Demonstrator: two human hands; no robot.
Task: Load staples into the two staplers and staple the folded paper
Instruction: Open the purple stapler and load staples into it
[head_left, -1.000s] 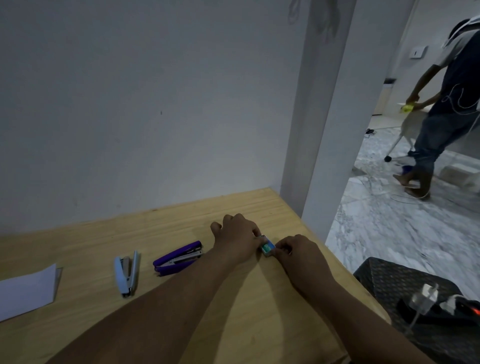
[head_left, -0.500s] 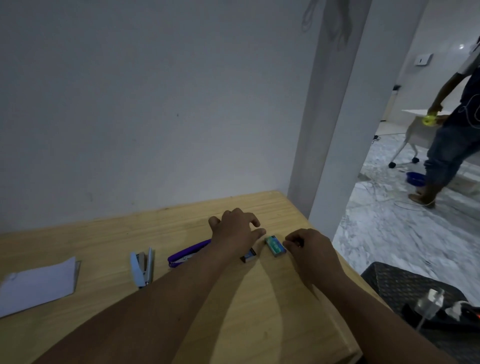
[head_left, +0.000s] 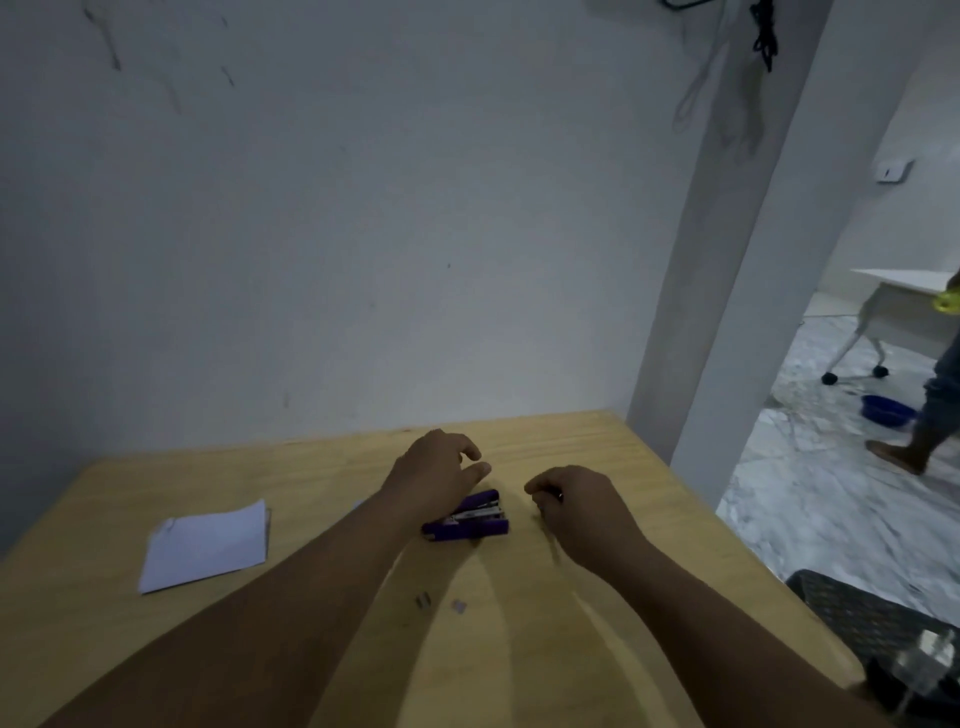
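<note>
- Purple stapler (head_left: 470, 517) lies opened on the wooden table (head_left: 597, 597), between the two forearms and partly under the left wrist.
- Left hand (head_left: 434, 470) hovers just above the stapler's far end, thumb and fingers loosely spread, gripping nothing.
- Right hand (head_left: 576, 506) rests to the right of the stapler, apart from it, fingers curled inward; whether it pinches something small I cannot tell.
- Folded paper (head_left: 208, 545) lies flat on the table, well to the left of the left forearm.
- Two small strips of staples (head_left: 423, 600) lie loose on the table nearer the camera, between the forearms.
- Another person's leg (head_left: 930, 421) shows at the right edge, on the marbled floor beyond the wall corner.
</note>
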